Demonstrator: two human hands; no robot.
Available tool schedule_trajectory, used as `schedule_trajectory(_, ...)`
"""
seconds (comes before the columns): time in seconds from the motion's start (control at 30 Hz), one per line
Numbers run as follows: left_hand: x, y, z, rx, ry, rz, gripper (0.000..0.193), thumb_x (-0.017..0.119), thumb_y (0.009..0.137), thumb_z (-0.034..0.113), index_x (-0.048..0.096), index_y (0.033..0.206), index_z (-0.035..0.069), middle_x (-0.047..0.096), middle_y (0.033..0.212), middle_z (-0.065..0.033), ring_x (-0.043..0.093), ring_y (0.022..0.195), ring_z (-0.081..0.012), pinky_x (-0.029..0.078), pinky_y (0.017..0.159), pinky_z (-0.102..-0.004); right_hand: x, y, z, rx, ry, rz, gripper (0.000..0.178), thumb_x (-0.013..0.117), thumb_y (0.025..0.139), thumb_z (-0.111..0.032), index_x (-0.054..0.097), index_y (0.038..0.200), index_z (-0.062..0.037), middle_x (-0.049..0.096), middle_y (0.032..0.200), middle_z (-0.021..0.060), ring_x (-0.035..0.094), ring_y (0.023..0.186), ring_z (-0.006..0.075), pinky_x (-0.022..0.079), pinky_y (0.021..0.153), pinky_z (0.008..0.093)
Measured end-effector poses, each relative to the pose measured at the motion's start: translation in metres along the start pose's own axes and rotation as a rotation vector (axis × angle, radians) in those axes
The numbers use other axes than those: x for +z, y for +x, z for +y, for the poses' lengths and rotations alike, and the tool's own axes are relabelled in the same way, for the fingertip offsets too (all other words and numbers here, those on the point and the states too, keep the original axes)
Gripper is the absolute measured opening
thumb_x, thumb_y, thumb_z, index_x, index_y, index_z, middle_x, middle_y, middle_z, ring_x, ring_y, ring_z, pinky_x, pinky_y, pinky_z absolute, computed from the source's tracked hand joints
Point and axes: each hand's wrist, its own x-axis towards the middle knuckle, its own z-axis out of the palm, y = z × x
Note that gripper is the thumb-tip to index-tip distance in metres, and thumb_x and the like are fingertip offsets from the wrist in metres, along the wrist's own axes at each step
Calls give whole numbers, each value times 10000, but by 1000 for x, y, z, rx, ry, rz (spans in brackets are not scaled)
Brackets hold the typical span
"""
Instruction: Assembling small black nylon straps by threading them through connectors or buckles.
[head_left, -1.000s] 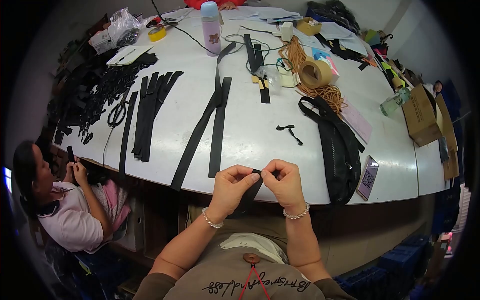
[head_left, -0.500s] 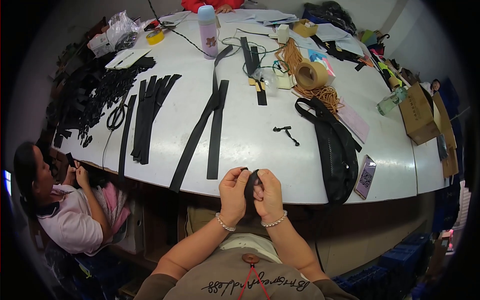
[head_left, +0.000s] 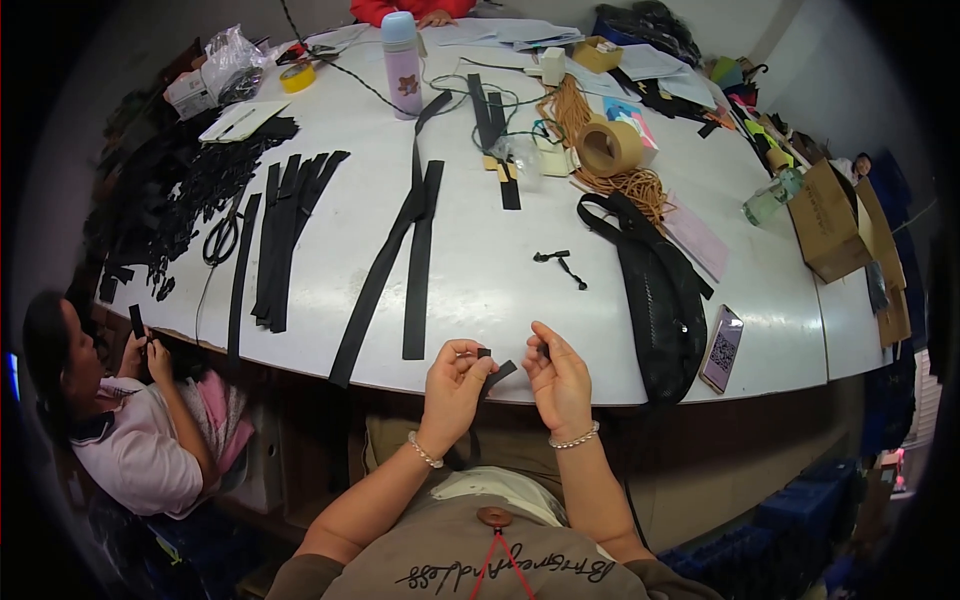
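Both hands up at the near table (head_left: pixel 480 290) edge, working 1 short black strap piece (head_left: pixel 497 374). Left hand (head_left: pixel 452 385) pinches its upper end between thumb and fingertips, fingers curled tight on it. Right hand (head_left: pixel 557 378) is loosely curled just beside the strap's other end, thumb and forefinger nipped together on something small and dark; can't tell if that's the strap end or a separate bit.

Handling read: looks like flat woven webbing, so light, limp along its length, a bit stiff across the width. It'll flop if held at 1 end only. Best grip is a flat pinch near each end, faces between the pads, not the edges. Not fragile, not slippery.

Similar long black strips (head_left: pixel 400 250) lie flat on the table, well apart from the hands.
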Motion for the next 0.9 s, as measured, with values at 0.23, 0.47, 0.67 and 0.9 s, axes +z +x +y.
schedule_trajectory(0.23,9,-3,5,-29,-9,-36,337,581,855,-34,462,1168,10,644,962,-98,595,809,-65,478,690,-173,9,2,-11,-35,-54,-64,368,411,885,68,449,1250,89,539,1155,193,548,1100,259,466,975,383)
schedule_trajectory(0.47,12,-5,18,-85,36,-54,410,594,837,-55,444,1213,3,646,1017,-142,618,881,-94,497,743,-184,9,0,-9,-115,-184,3,348,434,929,8,430,1273,59,530,1197,222,580,1066,268,508,918,378)
schedule_trajectory(0.67,14,-5,22,-112,35,-37,405,598,832,-57,458,1208,-5,656,1002,-141,627,868,-97,499,741,-181,6,0,-10,-155,-316,31,379,445,967,-109,402,1311,41,587,1113,223,644,923,258,551,770,317)
schedule_trajectory(0.9,12,-4,19,-139,6,-29,375,593,836,-52,485,1194,-18,663,990,-142,632,846,-91,501,728,-174,4,-1,-11,-164,-444,25,354,443,973,-144,459,1270,49,629,1039,197,660,809,204,546,717,289)
